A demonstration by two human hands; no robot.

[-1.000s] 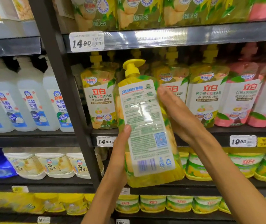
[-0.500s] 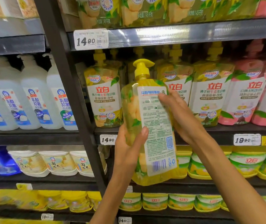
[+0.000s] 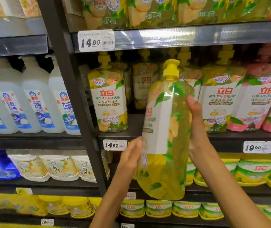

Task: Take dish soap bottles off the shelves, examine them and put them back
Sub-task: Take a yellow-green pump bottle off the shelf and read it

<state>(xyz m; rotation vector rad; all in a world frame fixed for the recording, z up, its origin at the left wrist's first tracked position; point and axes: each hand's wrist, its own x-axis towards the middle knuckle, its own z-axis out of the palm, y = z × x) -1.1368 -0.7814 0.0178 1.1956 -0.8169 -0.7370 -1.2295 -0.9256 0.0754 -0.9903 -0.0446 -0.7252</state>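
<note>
1. Head view: I hold one yellow dish soap bottle (image 3: 164,137) upright in front of the middle shelf (image 3: 148,135), clear of it, edge-on to the camera with its white front label facing left.
2. My left hand (image 3: 131,155) rests flat against the bottle's lower left side, fingers straight and together, not curled round it.
3. My right hand (image 3: 196,127) cradles the right side, thumb pressed to the near face; its fingers reach behind the bottle.
4. A gap (image 3: 134,124) in the shelf row, between the neighbouring yellow bottle (image 3: 109,99) and the ones further right, looks like its home.
5. Handling, as I judge it: full of liquid, so fairly heavy; the clear plastic wall looks glossy and likely slippery and slightly squeezable. Best held round the wide body with both palms, or under the base; the pump top (image 3: 171,68) looks too weak to carry the weight.
6. Hard to tell: the right fingers are hidden, the front label is cut off by the angle, its small print blurred, and the back label is out of sight.
</note>
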